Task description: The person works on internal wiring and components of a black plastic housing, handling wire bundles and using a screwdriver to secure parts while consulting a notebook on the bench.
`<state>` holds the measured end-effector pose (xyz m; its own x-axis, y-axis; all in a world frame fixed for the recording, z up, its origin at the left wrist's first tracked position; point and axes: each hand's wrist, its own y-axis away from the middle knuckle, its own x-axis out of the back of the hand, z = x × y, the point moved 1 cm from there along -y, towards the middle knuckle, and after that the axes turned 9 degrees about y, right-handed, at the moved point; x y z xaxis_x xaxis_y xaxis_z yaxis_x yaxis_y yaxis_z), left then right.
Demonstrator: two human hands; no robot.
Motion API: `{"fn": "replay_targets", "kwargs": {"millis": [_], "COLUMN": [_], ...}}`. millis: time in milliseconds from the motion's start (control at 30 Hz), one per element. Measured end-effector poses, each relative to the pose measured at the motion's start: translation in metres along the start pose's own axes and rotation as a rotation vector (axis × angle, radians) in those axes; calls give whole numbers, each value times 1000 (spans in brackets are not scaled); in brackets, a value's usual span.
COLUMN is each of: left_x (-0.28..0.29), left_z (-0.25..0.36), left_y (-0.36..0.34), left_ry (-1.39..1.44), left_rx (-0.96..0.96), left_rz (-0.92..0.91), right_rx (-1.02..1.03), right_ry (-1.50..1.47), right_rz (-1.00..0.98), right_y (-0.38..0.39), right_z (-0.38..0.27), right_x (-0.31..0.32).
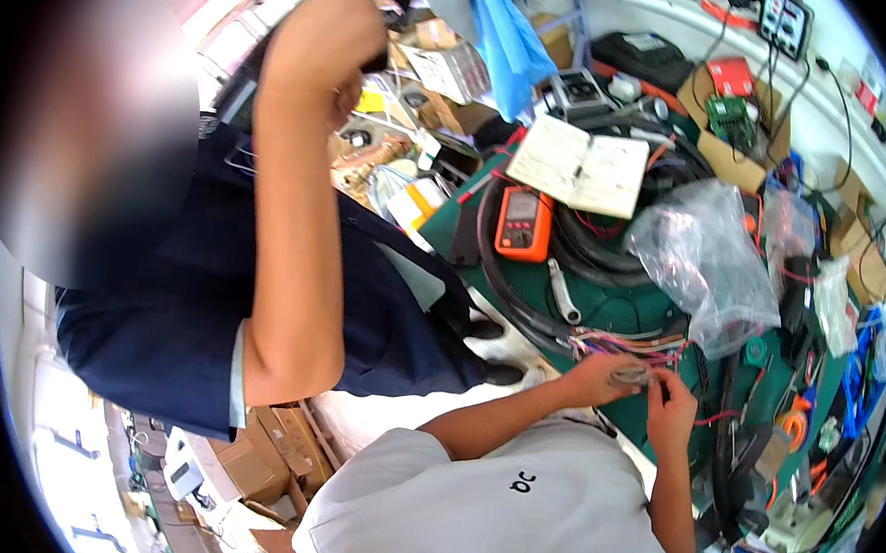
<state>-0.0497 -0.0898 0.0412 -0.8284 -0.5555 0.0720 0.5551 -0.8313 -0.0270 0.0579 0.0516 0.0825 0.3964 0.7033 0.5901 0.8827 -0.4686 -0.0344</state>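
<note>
Near the table's front edge, my left hand [603, 379] is closed around a small greyish piece [630, 374], too small to name. My right hand [671, 404] is beside it, its fingers pinched together close to the piece's right end; what they grip is hidden. Just beyond my hands lies a bundle of thin coloured wires [630, 342] coming out of a thick black cable [507, 298]. The cable curves around a silver wrench-like tool [563, 291] and an orange multimeter [523, 224].
An open notebook [581, 167] rests on the coiled cable. To its right are a clear plastic bag [706, 258] and a green circuit board [732, 121] in a cardboard box. A co-worker in dark blue [192, 293] stands at left, one forearm [300, 199] raised. Cardboard boxes [263, 455] sit at lower left.
</note>
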Motion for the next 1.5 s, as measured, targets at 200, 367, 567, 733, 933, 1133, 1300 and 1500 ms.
{"fn": "replay_targets", "kwargs": {"millis": [200, 367, 567, 733, 933, 1133, 1300, 1500], "left_x": [0, -1, -5, -5, -8, -4, -8, -14], "left_z": [7, 5, -15, -27, -30, -47, -61, -66], "left_y": [-3, -2, -13, -14, -13, -12, -11, -16], "left_ry": [-133, -112, -163, -47, -1, 61, 134, -50], "left_rx": [-61, -6, -99, -63, 34, 86, 80, -57], "left_rz": [-3, 2, 37, 51, -3, -21, -4, -16], "right_rx": [-16, -24, 20, 4, -63, -41, -58, -5], "right_ry": [-66, -69, 49, 109, 45, 43, 89, 245], "right_rz": [5, -15, 8, -3, 1, 31, -3, 7], "right_y": [3, 3, -3, -7, 3, 0, 2, 7], "right_z": [0, 6, 7, 7, 20, 32, 38, 39], "right_x": [3, 2, 8, 6, -1, -17, -22, -24]}}
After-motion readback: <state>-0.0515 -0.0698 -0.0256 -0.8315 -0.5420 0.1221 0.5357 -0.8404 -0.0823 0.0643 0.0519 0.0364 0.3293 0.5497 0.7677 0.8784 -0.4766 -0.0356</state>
